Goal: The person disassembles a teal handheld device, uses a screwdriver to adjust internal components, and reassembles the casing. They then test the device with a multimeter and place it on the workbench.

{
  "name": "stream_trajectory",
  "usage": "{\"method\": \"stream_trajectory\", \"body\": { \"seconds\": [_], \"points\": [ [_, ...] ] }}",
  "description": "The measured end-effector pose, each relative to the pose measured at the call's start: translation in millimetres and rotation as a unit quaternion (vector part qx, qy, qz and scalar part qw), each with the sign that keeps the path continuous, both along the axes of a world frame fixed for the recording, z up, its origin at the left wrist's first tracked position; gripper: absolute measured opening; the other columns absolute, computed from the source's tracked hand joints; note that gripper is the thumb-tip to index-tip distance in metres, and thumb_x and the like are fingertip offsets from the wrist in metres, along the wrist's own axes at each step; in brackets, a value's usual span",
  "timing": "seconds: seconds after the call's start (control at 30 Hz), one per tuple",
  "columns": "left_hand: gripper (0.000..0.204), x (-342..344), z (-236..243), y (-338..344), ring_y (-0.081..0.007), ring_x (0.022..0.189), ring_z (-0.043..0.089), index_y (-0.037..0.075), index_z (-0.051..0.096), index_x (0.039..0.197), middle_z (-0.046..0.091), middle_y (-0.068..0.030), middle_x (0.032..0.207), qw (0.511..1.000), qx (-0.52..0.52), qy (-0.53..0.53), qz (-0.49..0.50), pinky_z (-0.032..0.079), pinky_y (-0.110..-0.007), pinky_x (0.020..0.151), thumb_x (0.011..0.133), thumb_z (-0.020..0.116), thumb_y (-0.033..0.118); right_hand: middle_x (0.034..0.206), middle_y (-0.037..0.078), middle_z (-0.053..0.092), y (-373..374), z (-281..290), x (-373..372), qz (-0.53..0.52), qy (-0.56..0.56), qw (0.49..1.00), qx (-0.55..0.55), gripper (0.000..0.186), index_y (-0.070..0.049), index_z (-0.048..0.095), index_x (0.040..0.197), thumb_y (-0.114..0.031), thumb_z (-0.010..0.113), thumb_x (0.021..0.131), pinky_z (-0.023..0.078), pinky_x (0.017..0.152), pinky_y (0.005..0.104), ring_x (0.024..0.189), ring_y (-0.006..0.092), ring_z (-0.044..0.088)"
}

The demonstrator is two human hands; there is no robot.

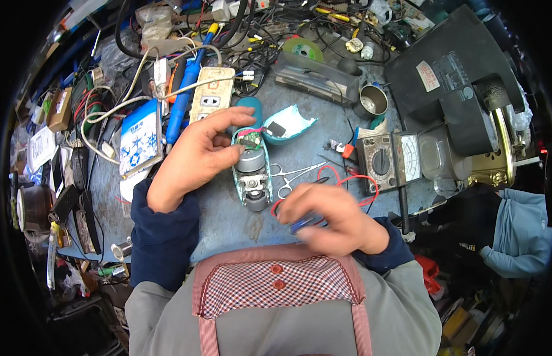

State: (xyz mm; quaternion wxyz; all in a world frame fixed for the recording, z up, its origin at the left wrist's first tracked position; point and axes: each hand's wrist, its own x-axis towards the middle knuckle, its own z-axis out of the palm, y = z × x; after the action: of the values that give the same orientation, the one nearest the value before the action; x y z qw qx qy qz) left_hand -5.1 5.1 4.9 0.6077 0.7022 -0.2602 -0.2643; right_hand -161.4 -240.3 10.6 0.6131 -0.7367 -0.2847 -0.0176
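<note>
Teal device (237,178): opened on the table (219,234) in front of the person, its green circuit board (252,137) and silver motor (251,161) facing up, so the inside can be seen and reached.
Shell half (294,133): just right of the device's upper end, pale inner face up; wires run toward it from the board.
Left hand (190,148): at the device's upper left, thumb and fingers partly spread with tips at the board; probably steadying it, though I cannot tell whether they pinch anything.
Right hand (335,219): below and right of the device, blurred, fingers curled around a blue object (305,223) too smeared to identify; seemingly kept near the work for ready reach.
Metal clamp (300,173): lying just right of the device, apparently within easy reach.
Meter (380,161): farther right of the device, dial upward, presumably for easy reading; red leads (376,185) loop between it and the device.
Power strip (213,89): above and left of the device, beside a long blue tool (184,101).
Table surface: blue-grey, worn and stained around the device, crowded with cables beyond it.
Room: dim and cluttered; another person's pale-blue sleeve (519,237) shows far right of the device.
</note>
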Motion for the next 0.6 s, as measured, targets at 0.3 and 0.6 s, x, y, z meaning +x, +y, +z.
{"method": "stream_trajectory", "body": {
  "seconds": [0.3,0.6],
  "points": [
    [0.051,0,-4,2,-0.0007,0.08,0.055,0.001,0.069,0.14,0.061,-0.0076,0.157,1.0,0.006,-0.012,0.003,0.05,-0.021,0.074,0.089,0.066,-0.006,0.099,0.008,0.067,-142,62,49,-0.398,0.046,0.914,-0.068,0.023,0.001,0.066,0.106,-0.012,0.075,0.09,0.047,0.066,0.0246,0.075,0.0128,0.063],
    [0.054,0,-6,-1,-0.0012,0.095,0.06,0.002,0.069,0.141,0.057,-0.0084,0.16,1.0,-0.002,-0.01,0.002,0.052,-0.021,0.083,0.089,0.064,-0.012,0.138,0.021,0.072,-173,7,90,-0.398,0.02,0.83,-0.39,0.081,0.0,0.066,0.143,-0.008,0.09,0.066,0.053,0.111,0.0404,0.127,0.0358,0.07]
  ]
}}
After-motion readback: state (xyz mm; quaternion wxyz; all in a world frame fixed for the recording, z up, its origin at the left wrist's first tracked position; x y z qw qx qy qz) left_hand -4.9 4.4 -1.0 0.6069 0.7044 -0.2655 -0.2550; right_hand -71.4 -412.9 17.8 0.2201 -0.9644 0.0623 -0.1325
